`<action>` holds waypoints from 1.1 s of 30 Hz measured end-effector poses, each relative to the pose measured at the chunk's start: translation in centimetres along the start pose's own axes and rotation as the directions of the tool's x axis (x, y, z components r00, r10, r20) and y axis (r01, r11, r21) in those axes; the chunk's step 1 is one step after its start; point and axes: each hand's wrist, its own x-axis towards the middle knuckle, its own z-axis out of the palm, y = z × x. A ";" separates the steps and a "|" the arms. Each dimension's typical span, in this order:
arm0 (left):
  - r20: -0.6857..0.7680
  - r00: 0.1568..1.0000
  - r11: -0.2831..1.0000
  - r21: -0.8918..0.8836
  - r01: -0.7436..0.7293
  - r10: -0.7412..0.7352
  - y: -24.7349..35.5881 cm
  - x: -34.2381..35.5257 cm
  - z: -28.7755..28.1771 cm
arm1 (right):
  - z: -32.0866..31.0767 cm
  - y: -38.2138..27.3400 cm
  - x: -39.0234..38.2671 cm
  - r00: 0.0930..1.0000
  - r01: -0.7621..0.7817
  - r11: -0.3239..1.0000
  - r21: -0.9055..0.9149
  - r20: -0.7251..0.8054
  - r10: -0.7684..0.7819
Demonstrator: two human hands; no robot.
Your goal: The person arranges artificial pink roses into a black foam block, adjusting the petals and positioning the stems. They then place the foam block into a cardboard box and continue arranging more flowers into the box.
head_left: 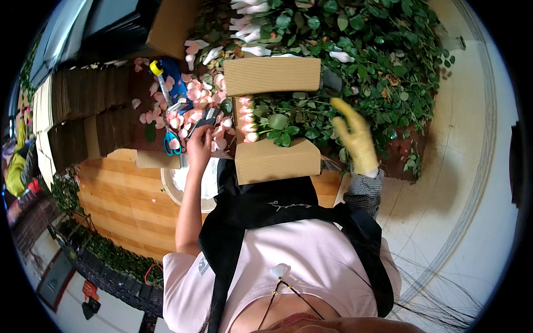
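Note:
In front of me a sheet of brown corrugated cardboard (277,161) has its near and far sides folded up. Between them lies a row of pale pink roses (248,119), their leafy stems (294,114) pointing right. My left hand (199,145) is closed on a dark tool that looks like a stapler (209,116), among loose petals left of the roses. My right hand (355,139), in a yellow glove, is open with fingers apart over the stem ends, touching nothing I can make out.
Teal-handled scissors (172,143) and a yellow-topped tool (157,69) lie among pink petals (194,91). Stacked cardboard (83,94) stands at the left. Leafy stems (388,66) cover the far right, with white-wrapped buds (244,25) at the back. Below is a round bin (166,180).

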 end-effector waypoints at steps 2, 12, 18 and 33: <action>0.035 0.999 0.998 -0.040 0.039 -0.037 -0.2 -0.4 0.7 | 2.9 -4.1 2.3 0.944 0.213 0.977 -0.002 0.259 -0.205; 0.028 0.981 0.982 0.004 -0.190 0.190 2.6 0.0 1.4 | 14.3 -2.5 9.0 0.825 0.482 0.821 -0.308 0.474 -0.307; 0.308 0.794 0.797 0.150 -0.585 0.524 3.5 1.7 4.2 | 17.0 0.1 9.8 0.853 0.457 0.768 -0.449 0.466 -0.235; 0.520 0.747 0.803 0.176 -0.569 0.415 1.1 2.9 6.8 | 12.0 -18.6 14.7 0.619 0.390 0.820 0.418 0.541 -0.570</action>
